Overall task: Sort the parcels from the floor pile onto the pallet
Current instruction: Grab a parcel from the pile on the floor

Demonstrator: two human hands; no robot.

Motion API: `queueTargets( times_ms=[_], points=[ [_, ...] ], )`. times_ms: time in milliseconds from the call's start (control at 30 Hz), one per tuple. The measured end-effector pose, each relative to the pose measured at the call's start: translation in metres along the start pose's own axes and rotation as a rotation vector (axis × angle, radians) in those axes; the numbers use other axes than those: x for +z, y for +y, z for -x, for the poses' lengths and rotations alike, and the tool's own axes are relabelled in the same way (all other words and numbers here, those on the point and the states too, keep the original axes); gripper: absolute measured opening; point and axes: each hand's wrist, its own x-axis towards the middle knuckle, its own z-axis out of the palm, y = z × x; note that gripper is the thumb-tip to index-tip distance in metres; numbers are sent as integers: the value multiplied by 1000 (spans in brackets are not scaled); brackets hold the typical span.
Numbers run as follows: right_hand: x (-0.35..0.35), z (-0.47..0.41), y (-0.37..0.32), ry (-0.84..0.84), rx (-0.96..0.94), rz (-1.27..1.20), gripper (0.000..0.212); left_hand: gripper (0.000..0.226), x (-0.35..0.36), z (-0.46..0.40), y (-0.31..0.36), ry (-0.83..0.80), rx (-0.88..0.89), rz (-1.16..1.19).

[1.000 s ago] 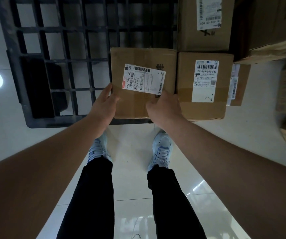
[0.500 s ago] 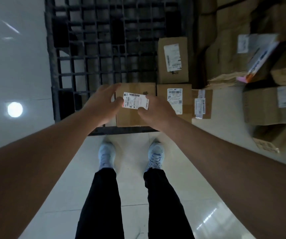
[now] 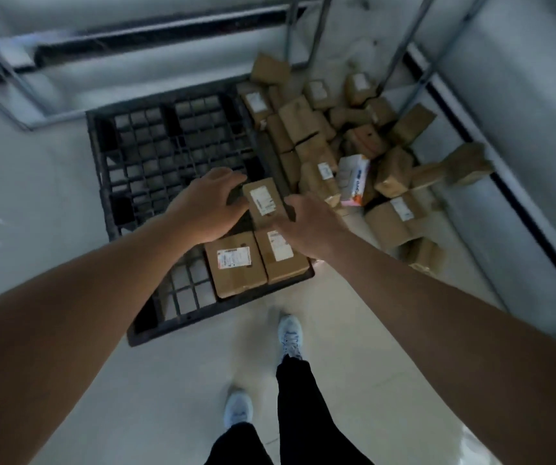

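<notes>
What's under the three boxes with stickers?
The black pallet is under them. Two boxes sit side by side at its near corner, a third behind them. Through the grid you see pale floor; directly beneath the boxes is covered.

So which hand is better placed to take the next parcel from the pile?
Probably the right hand: the pile lies on its side, beside the pallet. The left hand is over the pallet, farther away.
</notes>
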Motion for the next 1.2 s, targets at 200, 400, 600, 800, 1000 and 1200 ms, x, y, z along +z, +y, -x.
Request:
queueTargets(
  times_ms=[200, 400, 600, 800, 1000, 1200],
  points=[
    [-93, 108, 12, 238, 15, 18, 41, 59, -76, 32, 98, 29, 210, -41],
    [-180, 183, 59, 400, 89, 62, 40, 63, -106, 44, 205, 42, 373, -88],
    [-233, 221, 134, 448, 145, 79, 56, 91, -87, 35, 312, -5, 438, -139],
    [-271, 239, 234, 407, 199, 91, 60, 59, -24, -1, 423, 12, 555, -196],
    [-314, 243, 331, 332, 188, 164, 56, 63, 22, -37, 509, -67, 506, -182],
    [-329, 197, 401, 302, 188, 140, 49, 65, 61, -102, 552, -132, 469, -205]
  ],
)
